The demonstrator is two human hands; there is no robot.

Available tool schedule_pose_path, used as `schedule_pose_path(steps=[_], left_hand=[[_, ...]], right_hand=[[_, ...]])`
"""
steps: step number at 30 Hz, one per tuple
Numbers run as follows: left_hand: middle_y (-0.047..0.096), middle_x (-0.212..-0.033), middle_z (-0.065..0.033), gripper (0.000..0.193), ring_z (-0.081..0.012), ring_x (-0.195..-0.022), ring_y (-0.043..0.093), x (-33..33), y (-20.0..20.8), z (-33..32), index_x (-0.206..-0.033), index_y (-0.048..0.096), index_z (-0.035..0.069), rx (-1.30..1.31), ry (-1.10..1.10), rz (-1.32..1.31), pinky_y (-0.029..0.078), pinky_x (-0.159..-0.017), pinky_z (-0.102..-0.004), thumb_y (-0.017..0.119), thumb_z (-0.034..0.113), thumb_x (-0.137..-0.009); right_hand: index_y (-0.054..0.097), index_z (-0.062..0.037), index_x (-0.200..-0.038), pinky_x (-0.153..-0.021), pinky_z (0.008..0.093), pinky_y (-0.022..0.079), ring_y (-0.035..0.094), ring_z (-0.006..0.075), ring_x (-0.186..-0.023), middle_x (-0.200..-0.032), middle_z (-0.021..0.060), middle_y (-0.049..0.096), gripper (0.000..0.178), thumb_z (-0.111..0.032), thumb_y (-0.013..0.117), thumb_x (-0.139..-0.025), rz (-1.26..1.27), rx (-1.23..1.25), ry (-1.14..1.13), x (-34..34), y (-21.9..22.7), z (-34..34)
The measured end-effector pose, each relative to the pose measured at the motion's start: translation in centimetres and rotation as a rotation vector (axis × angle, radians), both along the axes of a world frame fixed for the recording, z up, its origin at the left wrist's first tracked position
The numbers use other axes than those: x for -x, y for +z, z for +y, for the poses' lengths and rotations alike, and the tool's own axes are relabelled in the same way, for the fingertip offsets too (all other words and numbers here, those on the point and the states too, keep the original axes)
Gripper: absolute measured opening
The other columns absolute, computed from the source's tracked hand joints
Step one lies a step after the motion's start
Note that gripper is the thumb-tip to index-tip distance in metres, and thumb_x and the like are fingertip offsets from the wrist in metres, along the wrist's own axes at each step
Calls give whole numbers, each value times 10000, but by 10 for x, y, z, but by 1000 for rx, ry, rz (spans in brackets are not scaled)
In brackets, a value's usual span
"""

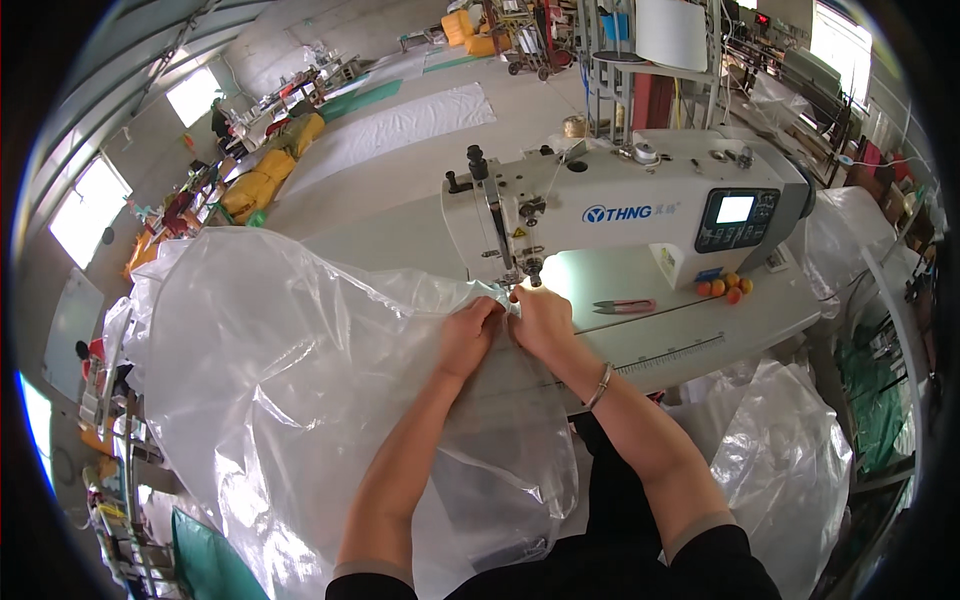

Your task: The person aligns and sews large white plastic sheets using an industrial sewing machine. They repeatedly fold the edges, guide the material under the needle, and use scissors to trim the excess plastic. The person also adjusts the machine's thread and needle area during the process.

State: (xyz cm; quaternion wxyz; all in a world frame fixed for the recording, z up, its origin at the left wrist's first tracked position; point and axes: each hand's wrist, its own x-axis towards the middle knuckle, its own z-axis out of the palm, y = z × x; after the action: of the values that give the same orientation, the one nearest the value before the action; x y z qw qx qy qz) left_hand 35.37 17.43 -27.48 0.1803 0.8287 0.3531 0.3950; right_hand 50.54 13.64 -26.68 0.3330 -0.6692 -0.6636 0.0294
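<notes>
A large sheet of clear plastic film (290, 400) spreads over the left of the sewing table and hangs down across my lap. Its upper edge runs to the needle area of a white sewing machine (580, 215). My left hand (470, 335) is closed on the film's edge just left of the presser foot. Close beside it, my right hand (543, 320) pinches the same edge right below the needle, with a bracelet (600, 387) on that wrist. The fingertips of both hands are partly hidden by film and knuckles. A lamp lights the spot behind my right hand.
Thread snips (625, 306) with a reddish handle lie on the table right of my hand. Several small orange fruits (730, 288) sit by the machine's control panel (737, 218). More clear film (770, 450) hangs below the table at right. A thread cone (671, 35) stands behind the machine.
</notes>
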Motion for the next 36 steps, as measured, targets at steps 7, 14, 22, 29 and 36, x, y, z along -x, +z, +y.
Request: schedule_pose_path(steps=[7,14,22,29,36], left_hand=[[614,-1083,-123,203,-348,-1052,577,3,7,-2,-1010,616,34,0,-90,89,482,-865,-419,649,38,-810],[566,-1245,-144,376,-352,-1170,504,7,7,-13,-1213,578,9,-46,-139,252,445,-990,-435,624,68,-845],[575,-1279,-138,375,-343,-1172,505,8,-2,-8,-1221,586,1,-26,-196,243,432,-1009,-413,617,59,-852],[578,-1288,-138,386,-338,-1151,512,8,0,-13,-1234,588,15,-34,-168,237,433,-1002,-405,614,42,-850],[596,-1277,-114,367,-301,-1147,532,8,-4,-7,-1204,611,14,-63,-177,291,445,-1004,-369,555,-8,-843]], right_hand=[[640,-32,-814,-663,425,530,653,333,-750,-752,171,634,64,-63,636,-758,-94,-121,50,-5,-17,14],[645,-26,-727,-687,426,537,663,348,-743,-767,181,652,86,-104,673,-749,45,-61,-50,-5,-15,9],[691,-29,-758,-671,411,522,663,329,-705,-754,167,683,175,-199,654,-779,161,246,-21,-25,-6,13],[711,-35,-894,-715,390,529,681,296,-788,-825,158,703,279,-296,696,-796,192,162,-59,-16,-6,-7],[733,-84,-988,-731,376,536,692,274,-818,-868,133,717,296,-305,696,-795,206,187,-162,-6,-10,-7]])
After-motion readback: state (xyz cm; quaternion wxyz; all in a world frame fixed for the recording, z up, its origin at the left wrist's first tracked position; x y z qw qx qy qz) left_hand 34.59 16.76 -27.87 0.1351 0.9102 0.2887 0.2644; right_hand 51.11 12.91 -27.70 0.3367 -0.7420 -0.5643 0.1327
